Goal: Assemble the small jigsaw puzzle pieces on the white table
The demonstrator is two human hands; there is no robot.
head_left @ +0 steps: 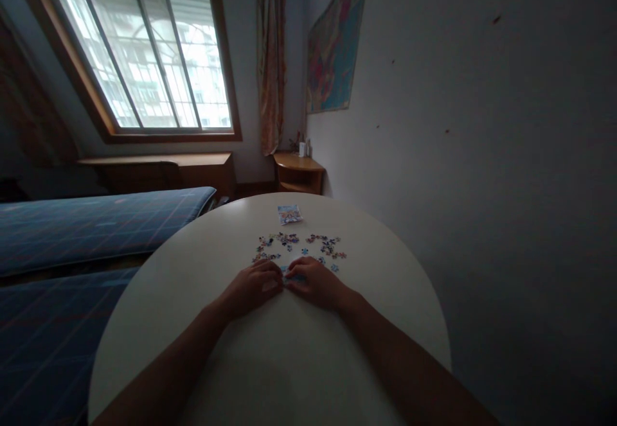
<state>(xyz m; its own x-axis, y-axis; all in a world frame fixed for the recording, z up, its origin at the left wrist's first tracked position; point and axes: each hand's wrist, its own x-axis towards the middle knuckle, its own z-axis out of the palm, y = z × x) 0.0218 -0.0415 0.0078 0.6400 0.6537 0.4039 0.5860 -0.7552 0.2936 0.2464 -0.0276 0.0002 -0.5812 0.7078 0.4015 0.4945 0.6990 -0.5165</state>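
My left hand and my right hand rest close together on the white round table, fingertips almost meeting. Between them a few light-blue jigsaw puzzle pieces show, partly covered by my fingers. Both hands have curled fingers pressed down on these pieces; how many each one grips is hidden. Loose jigsaw pieces lie in an arc just beyond my hands, mostly dark and multicoloured. A blue piece and another blue piece lie near my right hand.
On the far part of the table lies a small printed picture card or packet. A bed with a blue plaid mattress stands along the left. The wall is at the right, with a corner shelf behind the table.
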